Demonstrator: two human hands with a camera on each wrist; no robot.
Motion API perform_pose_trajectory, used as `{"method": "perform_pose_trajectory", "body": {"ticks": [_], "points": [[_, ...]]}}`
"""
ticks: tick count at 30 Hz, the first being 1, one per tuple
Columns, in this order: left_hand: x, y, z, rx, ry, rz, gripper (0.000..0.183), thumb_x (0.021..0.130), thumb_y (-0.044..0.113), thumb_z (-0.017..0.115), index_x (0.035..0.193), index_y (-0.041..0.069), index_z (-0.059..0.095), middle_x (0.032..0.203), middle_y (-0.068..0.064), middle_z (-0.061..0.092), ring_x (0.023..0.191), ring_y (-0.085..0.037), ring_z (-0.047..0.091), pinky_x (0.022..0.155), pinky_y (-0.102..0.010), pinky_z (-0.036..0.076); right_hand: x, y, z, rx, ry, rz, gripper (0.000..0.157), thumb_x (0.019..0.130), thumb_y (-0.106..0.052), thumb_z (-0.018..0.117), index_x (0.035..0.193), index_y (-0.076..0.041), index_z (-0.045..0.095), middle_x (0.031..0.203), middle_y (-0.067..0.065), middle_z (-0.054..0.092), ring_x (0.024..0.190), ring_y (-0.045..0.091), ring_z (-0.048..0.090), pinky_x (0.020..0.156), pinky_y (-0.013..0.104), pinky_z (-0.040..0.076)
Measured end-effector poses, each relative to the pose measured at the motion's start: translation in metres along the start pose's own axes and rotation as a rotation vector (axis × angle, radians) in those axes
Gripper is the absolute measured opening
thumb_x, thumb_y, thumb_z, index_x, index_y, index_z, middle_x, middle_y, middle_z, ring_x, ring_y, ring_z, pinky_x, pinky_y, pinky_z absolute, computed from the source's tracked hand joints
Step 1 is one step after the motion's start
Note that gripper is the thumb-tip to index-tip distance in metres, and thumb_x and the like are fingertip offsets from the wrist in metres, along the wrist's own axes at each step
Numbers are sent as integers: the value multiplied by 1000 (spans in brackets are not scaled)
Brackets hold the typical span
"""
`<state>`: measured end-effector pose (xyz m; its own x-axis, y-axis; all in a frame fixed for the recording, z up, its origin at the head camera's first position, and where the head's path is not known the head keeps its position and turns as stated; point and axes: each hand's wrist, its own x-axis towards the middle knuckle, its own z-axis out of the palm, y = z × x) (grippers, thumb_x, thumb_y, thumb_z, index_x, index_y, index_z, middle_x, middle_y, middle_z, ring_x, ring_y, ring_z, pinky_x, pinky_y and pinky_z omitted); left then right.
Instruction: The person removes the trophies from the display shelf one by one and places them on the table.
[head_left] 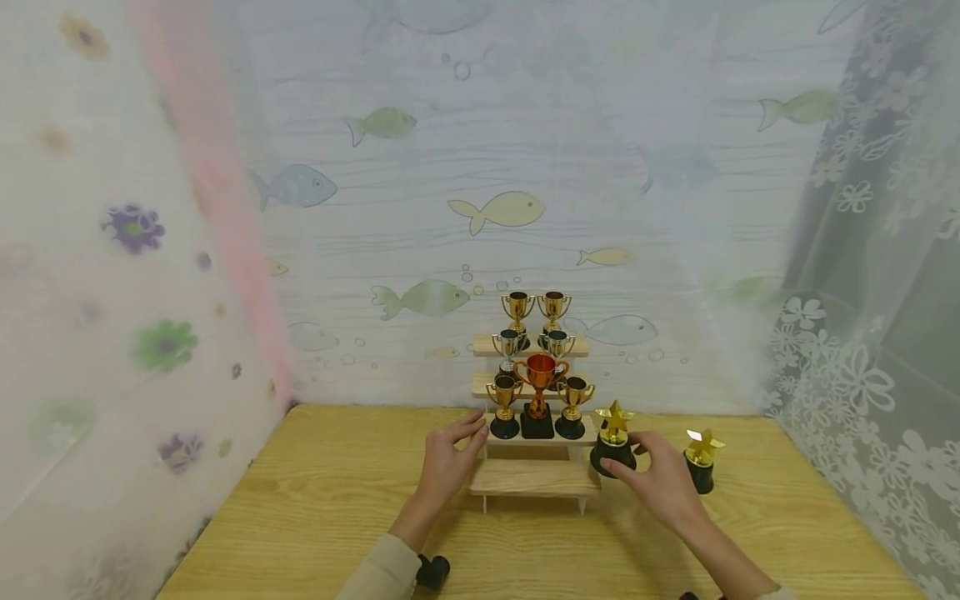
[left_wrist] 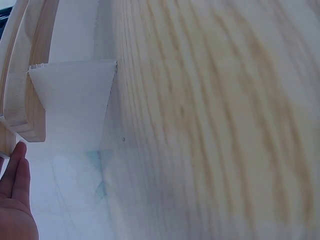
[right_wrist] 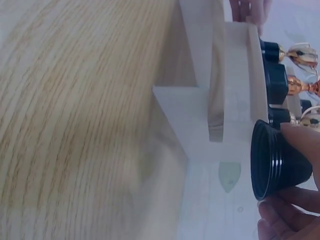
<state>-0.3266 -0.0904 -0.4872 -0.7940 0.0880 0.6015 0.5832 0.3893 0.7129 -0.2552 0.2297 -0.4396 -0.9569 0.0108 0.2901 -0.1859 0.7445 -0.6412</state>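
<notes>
A gold star trophy (head_left: 615, 427) with a black base is pinched between the thumb and fingers of my right hand (head_left: 663, 479), just off the right end of the tiered wooden stand (head_left: 536, 477). The right wrist view shows the hollow underside of its black base (right_wrist: 280, 162), raised above the tabletop. My left hand (head_left: 447, 460) touches the left end of the stand's second step from the bottom, fingers fairly straight. On that step stand a large bronze-coloured cup trophy (head_left: 540, 379) and two gold cup trophies, one on each side of it.
Silver cup trophies (head_left: 508, 343) occupy a higher step, and gold cup trophies (head_left: 553, 307) the top one. The lowest step bears nothing. Another star trophy (head_left: 701, 462) stands on the wooden table (head_left: 337, 500) at the right. A fish-patterned curtain (head_left: 495, 167) hangs behind.
</notes>
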Motion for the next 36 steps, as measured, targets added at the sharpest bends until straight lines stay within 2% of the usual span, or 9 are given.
{"method": "perform_pose_trajectory", "body": {"ticks": [10, 16, 23, 29, 36], "points": [[1, 1, -1, -10, -11, 3, 27, 100, 14, 68, 117, -6, 75, 132, -18, 67, 119, -34, 66, 93, -51, 56, 6, 7, -3, 22, 23, 6, 74, 91, -42, 78, 137, 12, 56, 133, 30, 59, 117, 43, 58, 93, 60, 50], [0, -1, 0, 3, -2, 27, 27, 101, 14, 68, 115, -6, 75, 130, -17, 68, 117, -34, 67, 92, -51, 57, 10, 11, -3, 27, 53, -6, 71, 92, -39, 78, 136, 13, 56, 131, 32, 60, 115, 44, 59, 92, 61, 51], [0, -1, 0, -23, -7, 5, 28, 101, 16, 68, 116, -6, 75, 132, -18, 67, 119, -34, 66, 92, -51, 56, 15, 15, -1, 34, 56, 21, 68, 93, -38, 77, 135, 11, 58, 127, 31, 64, 115, 46, 60, 91, 61, 51], [0, 1, 0, -27, -11, -17, 28, 100, 17, 69, 118, -4, 75, 133, -10, 67, 121, -31, 65, 94, -48, 57, 19, 21, 5, 40, 61, 59, 69, 92, -41, 77, 135, 10, 58, 124, 31, 64, 114, 45, 60, 89, 59, 52], [0, 0, 0, -32, -11, -8, 28, 101, 16, 68, 118, -5, 75, 132, -14, 67, 119, -34, 67, 91, -52, 57, 26, 30, 12, 64, 73, 70, 64, 92, -38, 78, 132, 9, 60, 122, 28, 66, 110, 41, 60, 88, 56, 52]]}}
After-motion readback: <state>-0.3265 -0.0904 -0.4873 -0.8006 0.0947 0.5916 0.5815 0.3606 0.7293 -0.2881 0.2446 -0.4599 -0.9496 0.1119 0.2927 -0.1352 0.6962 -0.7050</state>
